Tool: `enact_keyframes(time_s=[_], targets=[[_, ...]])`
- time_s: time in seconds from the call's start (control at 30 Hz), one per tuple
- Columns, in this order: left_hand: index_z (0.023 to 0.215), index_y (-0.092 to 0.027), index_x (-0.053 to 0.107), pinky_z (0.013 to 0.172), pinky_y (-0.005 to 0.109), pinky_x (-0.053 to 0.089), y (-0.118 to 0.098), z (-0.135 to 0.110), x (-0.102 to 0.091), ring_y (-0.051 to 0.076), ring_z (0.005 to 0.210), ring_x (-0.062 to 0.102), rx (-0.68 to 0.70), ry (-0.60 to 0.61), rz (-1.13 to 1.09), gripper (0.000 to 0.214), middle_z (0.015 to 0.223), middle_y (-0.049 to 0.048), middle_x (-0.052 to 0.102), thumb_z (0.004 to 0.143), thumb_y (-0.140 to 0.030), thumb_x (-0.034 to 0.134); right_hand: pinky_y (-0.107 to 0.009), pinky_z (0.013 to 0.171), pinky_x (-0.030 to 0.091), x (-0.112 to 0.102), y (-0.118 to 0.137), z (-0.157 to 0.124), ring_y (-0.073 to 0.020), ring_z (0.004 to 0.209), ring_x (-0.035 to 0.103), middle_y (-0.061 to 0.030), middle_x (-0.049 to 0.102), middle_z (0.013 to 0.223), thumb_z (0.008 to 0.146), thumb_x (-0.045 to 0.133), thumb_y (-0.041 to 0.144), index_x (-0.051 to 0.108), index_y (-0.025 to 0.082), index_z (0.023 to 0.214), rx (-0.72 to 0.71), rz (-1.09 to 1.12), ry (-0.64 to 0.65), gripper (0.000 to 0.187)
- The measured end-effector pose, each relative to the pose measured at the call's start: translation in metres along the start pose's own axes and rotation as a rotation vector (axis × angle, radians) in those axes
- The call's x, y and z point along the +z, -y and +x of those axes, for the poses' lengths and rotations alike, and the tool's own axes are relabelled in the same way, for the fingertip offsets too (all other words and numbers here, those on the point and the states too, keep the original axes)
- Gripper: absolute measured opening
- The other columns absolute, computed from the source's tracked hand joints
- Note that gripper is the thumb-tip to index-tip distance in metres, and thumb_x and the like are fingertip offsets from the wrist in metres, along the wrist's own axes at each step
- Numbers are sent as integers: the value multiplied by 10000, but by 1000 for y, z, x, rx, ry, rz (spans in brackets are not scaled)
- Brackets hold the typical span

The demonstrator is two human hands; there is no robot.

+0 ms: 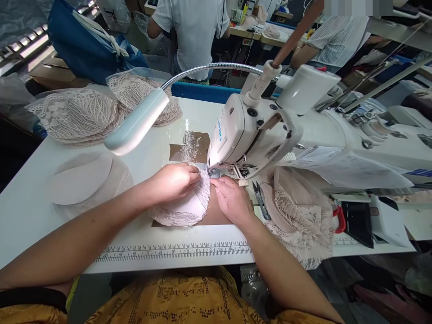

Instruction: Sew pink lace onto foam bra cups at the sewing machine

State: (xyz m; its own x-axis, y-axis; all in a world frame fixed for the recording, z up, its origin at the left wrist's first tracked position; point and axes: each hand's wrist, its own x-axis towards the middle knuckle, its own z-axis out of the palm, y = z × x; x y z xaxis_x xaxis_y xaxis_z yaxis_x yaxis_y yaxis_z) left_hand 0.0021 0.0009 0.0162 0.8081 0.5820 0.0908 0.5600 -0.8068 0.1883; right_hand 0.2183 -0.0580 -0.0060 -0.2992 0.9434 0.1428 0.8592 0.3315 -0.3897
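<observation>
A rounded lace fabric piece with a smooth pale layer lies under the needle end of a white sewing machine. My left hand is closed, its fingertips pinching the piece's upper edge left of the presser foot. On the other side, my right hand has its fingers drawn together, index and thumb at the lace edge right beside the foot. Brown tape or card covers the table beneath the piece. The stitching point itself is partly hidden by the fingers.
Stacked lace pieces and pale rounded pieces lie on the left. Thread snips and a lace pile sit right of my hand. A lamp overhangs the table; a printed ruler runs along its front edge. People sit beyond.
</observation>
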Motion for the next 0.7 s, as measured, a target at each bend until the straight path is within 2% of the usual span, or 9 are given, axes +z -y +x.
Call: enact_keyframes(time_s=[0.13,0.23,0.7], targets=[[1140,-131,673,871,377,491,-8,3,9,254,1041,588,37,-73,-19,304,1190,126,659,962,-232,447,-316,818,513,0,0,0,-216,967,654,-81,713,1087,904,435,113,682,196,1187,0,6,-1,384],[1155,-118,669,883,418,487,-14,4,13,274,1044,569,30,-86,5,317,1230,138,643,962,-251,455,-313,816,513,0,-1,0,-211,956,655,-77,717,1070,901,435,107,689,201,1158,-16,19,-12,374],[1208,-99,638,898,440,469,-15,3,14,296,1093,543,38,-79,12,351,1278,155,615,959,-280,469,-299,764,487,1,-1,-3,-205,895,638,-77,713,984,886,435,104,718,200,1052,-43,34,-40,342]])
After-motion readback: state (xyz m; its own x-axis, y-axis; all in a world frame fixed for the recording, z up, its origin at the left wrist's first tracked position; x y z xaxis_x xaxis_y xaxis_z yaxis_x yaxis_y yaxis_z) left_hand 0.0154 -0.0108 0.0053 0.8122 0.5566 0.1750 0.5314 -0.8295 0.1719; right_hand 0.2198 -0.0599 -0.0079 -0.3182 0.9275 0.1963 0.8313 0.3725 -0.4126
